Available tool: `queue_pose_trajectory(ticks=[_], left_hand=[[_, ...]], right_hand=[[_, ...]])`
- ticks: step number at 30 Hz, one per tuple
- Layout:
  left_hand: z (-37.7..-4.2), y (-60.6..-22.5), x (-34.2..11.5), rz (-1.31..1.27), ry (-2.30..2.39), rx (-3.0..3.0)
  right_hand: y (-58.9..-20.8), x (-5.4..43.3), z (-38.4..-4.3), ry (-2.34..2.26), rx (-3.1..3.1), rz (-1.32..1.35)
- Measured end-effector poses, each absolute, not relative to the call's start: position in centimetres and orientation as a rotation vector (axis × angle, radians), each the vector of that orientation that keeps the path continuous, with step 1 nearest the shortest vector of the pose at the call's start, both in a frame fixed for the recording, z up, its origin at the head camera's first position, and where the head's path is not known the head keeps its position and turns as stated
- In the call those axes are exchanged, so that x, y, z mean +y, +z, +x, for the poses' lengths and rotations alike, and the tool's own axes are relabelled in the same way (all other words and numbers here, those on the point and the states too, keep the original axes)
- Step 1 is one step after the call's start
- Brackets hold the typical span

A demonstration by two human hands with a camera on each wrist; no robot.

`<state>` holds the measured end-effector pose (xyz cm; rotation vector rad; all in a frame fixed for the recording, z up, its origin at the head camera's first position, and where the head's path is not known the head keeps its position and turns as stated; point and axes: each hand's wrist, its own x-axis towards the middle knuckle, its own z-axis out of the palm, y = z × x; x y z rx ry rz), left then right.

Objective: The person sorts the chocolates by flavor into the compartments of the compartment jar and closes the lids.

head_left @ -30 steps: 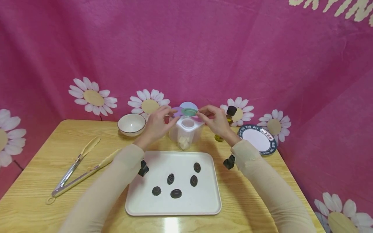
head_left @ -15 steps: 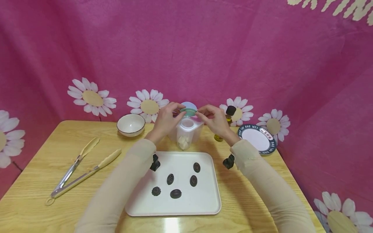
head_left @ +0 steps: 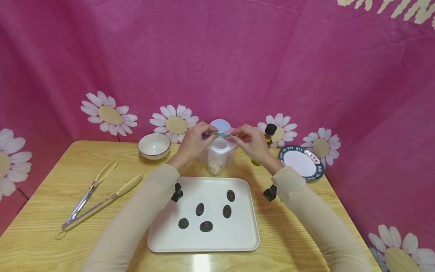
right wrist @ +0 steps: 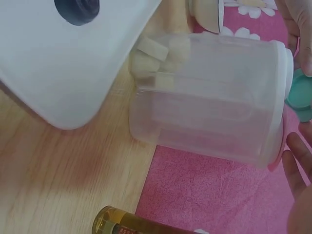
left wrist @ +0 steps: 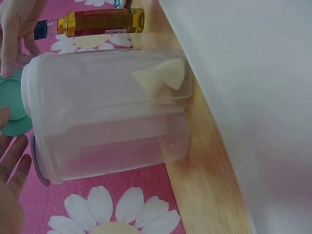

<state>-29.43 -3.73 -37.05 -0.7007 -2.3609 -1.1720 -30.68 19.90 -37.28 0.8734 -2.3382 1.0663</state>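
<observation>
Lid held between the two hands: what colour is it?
The lid is plain bluish green; the left wrist view shows it best.

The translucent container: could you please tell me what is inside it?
In the container, pale chunks lie low in the front compartment; its far side is covered, so contents there cannot be seen.

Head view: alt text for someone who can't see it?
A left hand and right hand hold a green lid at the top of a translucent container. Nearer, a white tray bears five dark pieces; tongs lie left, a bowl sits back left, a plate back right.
</observation>
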Motion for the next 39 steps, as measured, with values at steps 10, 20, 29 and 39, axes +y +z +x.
queue_pose_trajectory(ticks=[10, 20, 29, 39], left_hand=[[-28.6, -37.7, -4.3, -0.806, -1.119, -2.327], [-27.7, -38.6, -4.8, -0.867, -0.975, -2.372], [-27.5, -39.1, -5.2, -0.954, -0.832, -2.325], [-27.5, -39.4, -5.0, -0.972, -0.803, -2.292]], right_hand=[[-37.3, 19.7, -29.5, 1.082, -2.295, 0.954], [-38.2, 19.2, -29.0, 0.973, -2.208, 1.081], [-38.9, 19.0, -29.0, 0.876, -2.167, 1.153], [-39.2, 18.9, -29.0, 0.848, -2.16, 1.139]])
